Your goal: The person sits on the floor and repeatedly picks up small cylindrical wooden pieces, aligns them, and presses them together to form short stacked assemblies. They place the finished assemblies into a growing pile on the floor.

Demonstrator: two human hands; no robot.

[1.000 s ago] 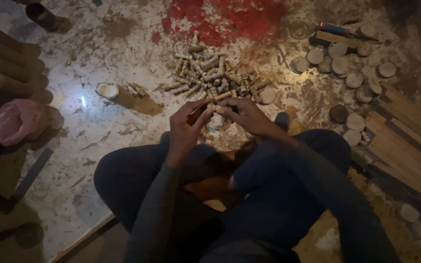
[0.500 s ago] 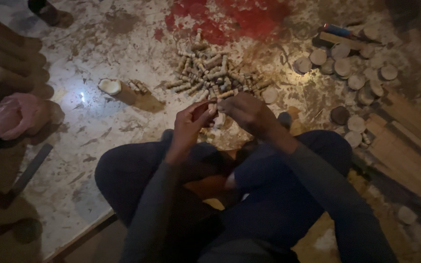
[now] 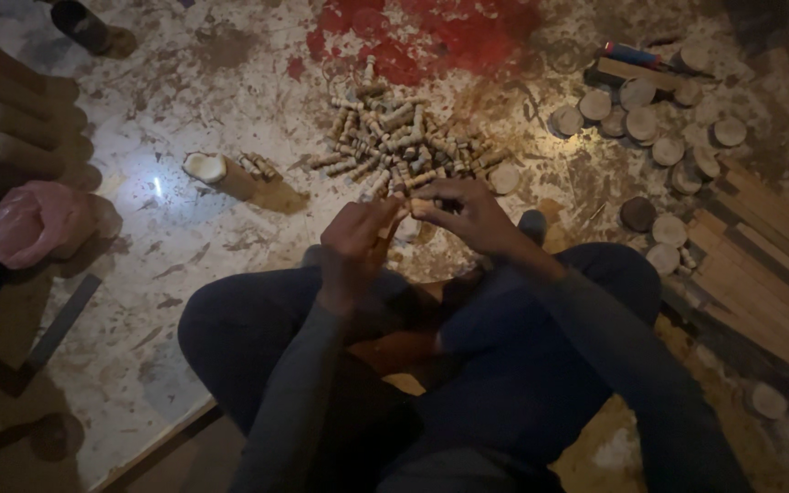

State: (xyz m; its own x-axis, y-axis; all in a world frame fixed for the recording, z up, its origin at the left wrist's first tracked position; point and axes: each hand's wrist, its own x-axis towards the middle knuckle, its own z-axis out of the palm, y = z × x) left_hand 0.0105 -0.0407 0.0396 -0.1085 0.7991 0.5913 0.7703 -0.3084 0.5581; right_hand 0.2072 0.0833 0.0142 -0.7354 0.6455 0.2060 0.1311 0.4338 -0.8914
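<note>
Above your crossed legs, your left hand (image 3: 358, 242) and right hand (image 3: 463, 215) meet, fingers closed together on a small wooden peg (image 3: 404, 208) pinched between them. Just beyond lies the heap of short pegs (image 3: 404, 146), loosely piled, pale and cylindrical; judging by its bulk, most of the work remains. Round wooden discs (image 3: 650, 128) and flat slats (image 3: 769, 265) lie at your right, cardboard tubes (image 3: 11, 119) at your left. The floor (image 3: 166, 228) is rough, dusty and stained red.
</note>
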